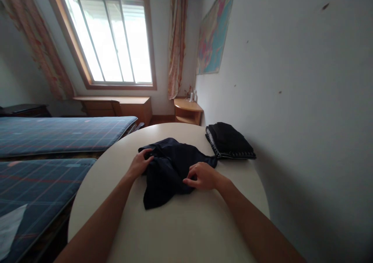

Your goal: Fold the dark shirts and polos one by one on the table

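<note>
A dark navy cloth (175,165) lies crumpled on a round cream table (186,232). At the cloth's left edge is my left hand (141,163), its fingers curled over the fabric and closed on it. My right hand (201,176) rests at the cloth's lower right part, thumb stretched to the left and the other fingers bent; a gap shows between thumb and fingers, and whether any fabric is between them cannot be made out. A corner of the cloth hangs toward me, flat on the tabletop.
Folded black fabric with a stitched edge (230,140) sits at the table's back right, beside the white wall (309,111). Two plaid mattresses (64,134) are on the left. A desk (131,107) and corner shelf (188,106) stand beyond.
</note>
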The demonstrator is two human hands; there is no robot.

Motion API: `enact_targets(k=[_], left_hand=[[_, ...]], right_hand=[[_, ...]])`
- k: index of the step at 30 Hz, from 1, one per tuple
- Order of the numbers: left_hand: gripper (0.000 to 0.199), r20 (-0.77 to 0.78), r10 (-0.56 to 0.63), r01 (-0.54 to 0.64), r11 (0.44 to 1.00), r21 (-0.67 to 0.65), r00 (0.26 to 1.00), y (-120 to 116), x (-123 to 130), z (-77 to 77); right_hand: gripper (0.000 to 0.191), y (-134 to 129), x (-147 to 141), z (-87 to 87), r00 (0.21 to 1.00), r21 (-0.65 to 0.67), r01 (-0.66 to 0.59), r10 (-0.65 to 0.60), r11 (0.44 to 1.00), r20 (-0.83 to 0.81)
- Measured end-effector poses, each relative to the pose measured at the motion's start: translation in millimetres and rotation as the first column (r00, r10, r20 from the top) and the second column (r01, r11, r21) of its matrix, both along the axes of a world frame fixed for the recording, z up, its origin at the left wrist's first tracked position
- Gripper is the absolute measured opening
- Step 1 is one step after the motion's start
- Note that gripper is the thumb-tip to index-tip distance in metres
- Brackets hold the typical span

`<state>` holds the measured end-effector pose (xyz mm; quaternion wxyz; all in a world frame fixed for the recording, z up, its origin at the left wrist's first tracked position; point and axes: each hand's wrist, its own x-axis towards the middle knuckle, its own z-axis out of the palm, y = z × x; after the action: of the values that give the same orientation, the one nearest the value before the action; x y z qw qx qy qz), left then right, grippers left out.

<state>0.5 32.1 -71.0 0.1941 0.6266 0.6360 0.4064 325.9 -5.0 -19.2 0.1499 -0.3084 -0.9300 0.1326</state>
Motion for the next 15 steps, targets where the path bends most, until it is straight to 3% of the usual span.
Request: enact_targets(k=[3,5,7,10,15], left_hand=[[0.05,0.146,-0.016,0.005,0.997,0.075,0.989,0.3,3.1,5.4],[0.045,0.16,-0.018,-0.007,0.988,0.155,0.987,-3.0,9.1,11.4],[0.04,0.123,-0.031,0.001,0.972,0.234,0.992,-9.0,18.2,18.2],[0.043,0.014,-0.083,0.075,0.947,0.314,0.996,-20.3,35.0,26.4],[0.057,-0.24,-0.204,0.269,0.921,0.283,0.949,-31.4,56.6,26.9]], right_hand=[[0.038,-4.5,-5.5,-1.2,0.994,-0.102,-0.105,0.101,0.989,-0.039],[0.03,-2.3,-8.3,-4.0,0.99,-0.058,-0.092,0.085,0.994,-0.115],[0.03,4.6,-8.6,-9.2,0.978,0.06,0.027,-0.014,0.998,-0.21],[0.051,19.5,-2.3,-22.8,0.943,0.158,0.259,-0.214,0.953,-0.255],[0.066,34.3,15.4,-45.1,0.887,0.098,0.455,-0.441,0.885,-0.136]])
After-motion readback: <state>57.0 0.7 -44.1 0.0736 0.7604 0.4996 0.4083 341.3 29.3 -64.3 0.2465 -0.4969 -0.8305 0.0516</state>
